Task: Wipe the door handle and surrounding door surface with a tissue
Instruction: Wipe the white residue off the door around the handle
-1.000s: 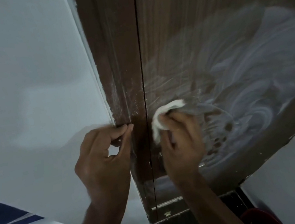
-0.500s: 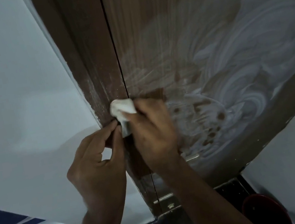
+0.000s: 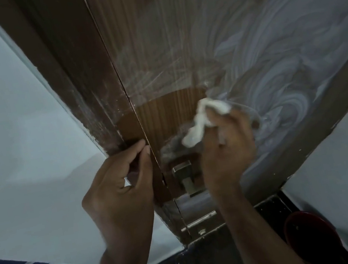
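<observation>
A brown wooden door [image 3: 175, 38] fills the upper middle, smeared with white swirls on its right half. A clean dark arc of wood lies just above the metal door handle [image 3: 184, 176]. My right hand [image 3: 225, 153] presses a crumpled white tissue [image 3: 203, 122] against the door, right of the clean patch and above the handle. My left hand [image 3: 120, 188] rests with curled fingers against the door frame [image 3: 80, 78], its fingertips at the gap beside the door edge; it holds nothing that I can see.
White walls [image 3: 14, 113] flank the frame on both sides. The floor [image 3: 203, 261] below is dark and speckled. A red round container [image 3: 312, 237] sits on the floor at lower right. A toe shows at the bottom edge.
My right hand has swept the tissue from the frame edge to the right across the door, leaving a clean dark arc. The handle has come into view. My left hand stays on the frame.
</observation>
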Demonstrator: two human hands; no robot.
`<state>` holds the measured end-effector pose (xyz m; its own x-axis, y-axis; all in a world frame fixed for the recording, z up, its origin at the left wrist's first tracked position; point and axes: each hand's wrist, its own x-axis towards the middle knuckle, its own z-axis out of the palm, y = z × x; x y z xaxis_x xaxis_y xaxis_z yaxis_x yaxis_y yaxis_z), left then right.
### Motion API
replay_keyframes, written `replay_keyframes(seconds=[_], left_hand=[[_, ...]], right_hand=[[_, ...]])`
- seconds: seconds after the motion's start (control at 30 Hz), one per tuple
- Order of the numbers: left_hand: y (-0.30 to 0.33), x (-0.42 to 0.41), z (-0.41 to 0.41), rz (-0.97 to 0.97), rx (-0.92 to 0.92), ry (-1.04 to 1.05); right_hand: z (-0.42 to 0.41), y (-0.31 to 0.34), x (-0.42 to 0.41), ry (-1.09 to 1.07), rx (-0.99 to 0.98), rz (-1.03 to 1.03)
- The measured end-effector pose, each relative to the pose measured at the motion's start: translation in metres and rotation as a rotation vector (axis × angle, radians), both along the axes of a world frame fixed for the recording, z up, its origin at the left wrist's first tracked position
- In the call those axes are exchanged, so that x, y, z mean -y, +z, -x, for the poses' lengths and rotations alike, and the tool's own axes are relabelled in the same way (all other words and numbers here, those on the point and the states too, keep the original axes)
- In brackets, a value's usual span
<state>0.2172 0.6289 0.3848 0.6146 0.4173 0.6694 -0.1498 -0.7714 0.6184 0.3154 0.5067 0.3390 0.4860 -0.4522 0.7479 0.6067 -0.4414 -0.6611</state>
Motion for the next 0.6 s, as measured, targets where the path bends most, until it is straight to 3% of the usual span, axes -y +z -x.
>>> replay_keyframes(seconds=[0.07,0.1,0.2,0.27,0.4,0.47,0.6], left_hand=[[0.000,0.002,-0.002,-0.022,0.004,-0.005],[0.000,0.003,-0.003,-0.027,0.008,-0.002],[-0.002,0.007,-0.008,-0.035,0.010,0.004],[-0.002,0.007,-0.009,-0.051,0.009,0.002],[-0.003,0.003,-0.010,-0.077,0.026,0.006],[-0.003,0.001,-0.011,-0.085,0.032,0.006],[-0.003,0.002,-0.014,-0.094,0.025,0.019]], right_hand=[[-0.001,0.002,0.006,-0.035,-0.029,-0.145],[0.002,-0.003,0.000,0.008,-0.011,-0.104],[0.020,-0.030,-0.029,0.284,0.074,0.299],[0.023,-0.036,-0.032,0.356,0.088,0.406],[0.005,-0.014,-0.006,0.047,-0.048,-0.003],[0.002,-0.013,-0.002,0.002,-0.081,-0.113],[0.026,-0.040,-0.029,0.279,0.044,0.277]])
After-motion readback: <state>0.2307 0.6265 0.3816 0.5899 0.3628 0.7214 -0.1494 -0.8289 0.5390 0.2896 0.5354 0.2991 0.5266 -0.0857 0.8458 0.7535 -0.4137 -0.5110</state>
